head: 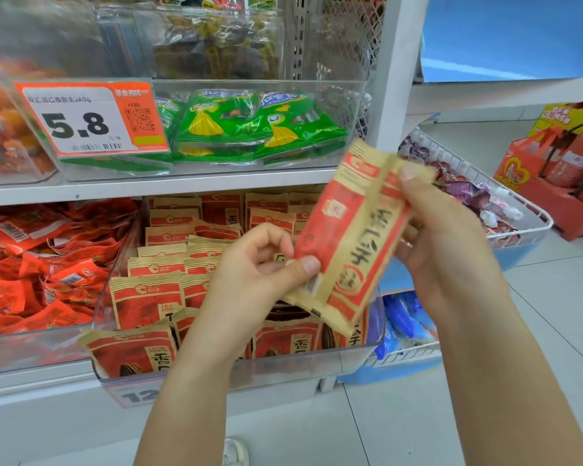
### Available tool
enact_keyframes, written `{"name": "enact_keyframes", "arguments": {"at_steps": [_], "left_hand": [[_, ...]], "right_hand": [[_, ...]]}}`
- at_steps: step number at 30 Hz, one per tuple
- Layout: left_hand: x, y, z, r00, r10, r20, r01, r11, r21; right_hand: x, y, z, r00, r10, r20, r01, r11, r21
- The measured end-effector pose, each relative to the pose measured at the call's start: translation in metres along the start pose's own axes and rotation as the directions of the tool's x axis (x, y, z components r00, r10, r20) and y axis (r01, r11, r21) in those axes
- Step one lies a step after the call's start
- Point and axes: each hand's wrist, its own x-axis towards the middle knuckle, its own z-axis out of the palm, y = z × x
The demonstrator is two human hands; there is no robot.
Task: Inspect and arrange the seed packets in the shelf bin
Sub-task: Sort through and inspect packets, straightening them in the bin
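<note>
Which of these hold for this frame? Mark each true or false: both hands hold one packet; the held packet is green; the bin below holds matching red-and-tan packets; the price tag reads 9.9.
1. Both hands hold one packet: true. The left hand pinches its lower edge, the right hand its top, on the held packet.
2. The packet is green: false, it is red and tan.
3. The bin below holds matching packets: true.
4. The price tag reads 9.9: false, it reads 5.8.

Left hand (266, 260), right hand (441, 223) pinching.
</note>
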Motion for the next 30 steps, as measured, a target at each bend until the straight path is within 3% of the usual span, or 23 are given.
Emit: {"name": "enact_keyframes", "arguments": {"at_steps": [3, 5, 7, 10, 12, 18, 22, 26, 30], "left_hand": [[0.002, 0.001, 0.002, 0.990, 0.023, -0.138, -0.050, 0.980, -0.192], [0.001, 0.002, 0.005, 0.980, 0.035, -0.197, -0.080, 0.971, -0.226], [0.001, 0.003, 0.008, 0.974, 0.054, -0.219, -0.088, 0.985, -0.150], [0.001, -0.002, 0.012, 0.964, 0.149, -0.220, -0.117, 0.982, 0.150], [0.000, -0.005, 0.014, 0.959, 0.207, -0.194, -0.130, 0.929, 0.346], [-0.004, -0.003, 0.012, 0.944, 0.320, -0.078, -0.187, 0.716, 0.672], [-0.004, -0.005, 0.013, 0.926, 0.377, -0.005, -0.252, 0.628, 0.736], [-0.004, -0.007, 0.014, 0.932, 0.361, -0.016, -0.242, 0.656, 0.715], [-0.002, -0.008, 0.011, 0.942, 0.315, -0.117, -0.177, 0.762, 0.622]], "right_hand": [[-0.008, 0.001, 0.008, 0.959, 0.125, 0.256, -0.078, 0.980, -0.183], [-0.011, 0.004, 0.013, 0.922, 0.190, 0.338, -0.104, 0.961, -0.257], [-0.012, 0.007, 0.015, 0.932, 0.168, 0.321, -0.094, 0.967, -0.235], [-0.011, 0.010, 0.016, 0.962, 0.092, 0.257, -0.046, 0.983, -0.180], [-0.009, 0.011, 0.016, 0.969, 0.069, 0.237, -0.026, 0.984, -0.178], [-0.007, 0.012, 0.016, 0.973, 0.051, 0.225, -0.004, 0.979, -0.204], [-0.006, 0.013, 0.016, 0.972, 0.017, 0.236, 0.043, 0.967, -0.249], [-0.005, 0.013, 0.014, 0.972, 0.001, 0.237, 0.065, 0.961, -0.270], [-0.006, 0.011, 0.014, 0.966, 0.011, 0.257, 0.060, 0.962, -0.266]]}}
